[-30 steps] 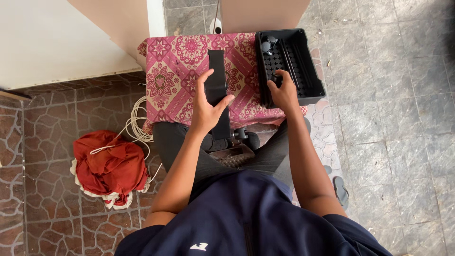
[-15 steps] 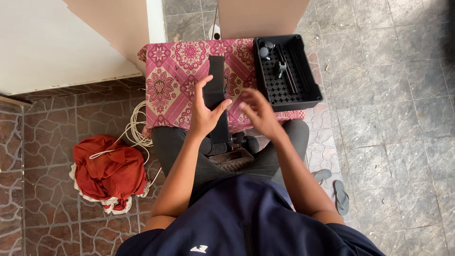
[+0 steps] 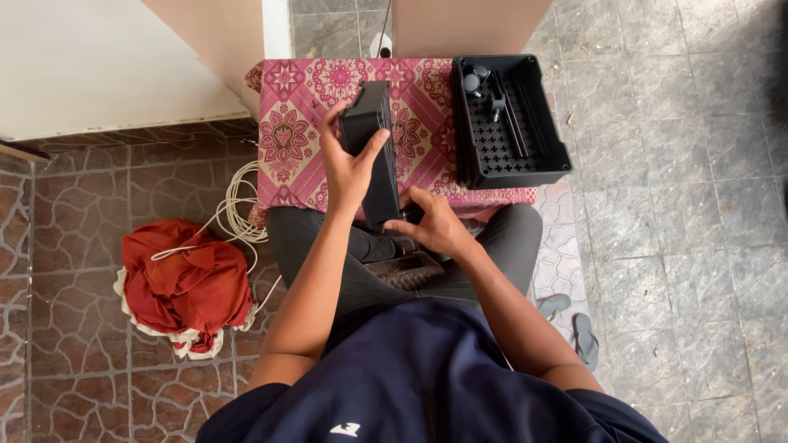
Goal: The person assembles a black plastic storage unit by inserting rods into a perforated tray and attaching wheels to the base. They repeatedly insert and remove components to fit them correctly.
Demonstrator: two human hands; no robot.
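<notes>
A: Two hands on one black case (image 3: 373, 152), at the centre of the frame. Nearest us, the right hand (image 3: 433, 228) sits at the case's lower end, just above the lap; its fingers (image 3: 402, 227) are curled in against that end, pinching something too small to make out.

B: And the left hand (image 3: 351, 168)?

A: Wrapped round the case's left side, thumb over the front face, fingers closed on it. It keeps the case standing on edge over the near border of the pink patterned cloth (image 3: 305, 123) on the bench.

B: So which step is this?

A: I'd judge it as fitting or working a small part at the case's lower end, with the left hand as the clamp. The next move likely calls for a steady hold and fine fingertip work below.

B: Further up?

A: A black tray (image 3: 552, 143) lies on the cloth at upper right, well apart from the hands, with small dark parts (image 3: 484, 86) inside. At lower left, on the floor, a red cloth bundle (image 3: 185, 283) and a white cord (image 3: 238, 205).
</notes>
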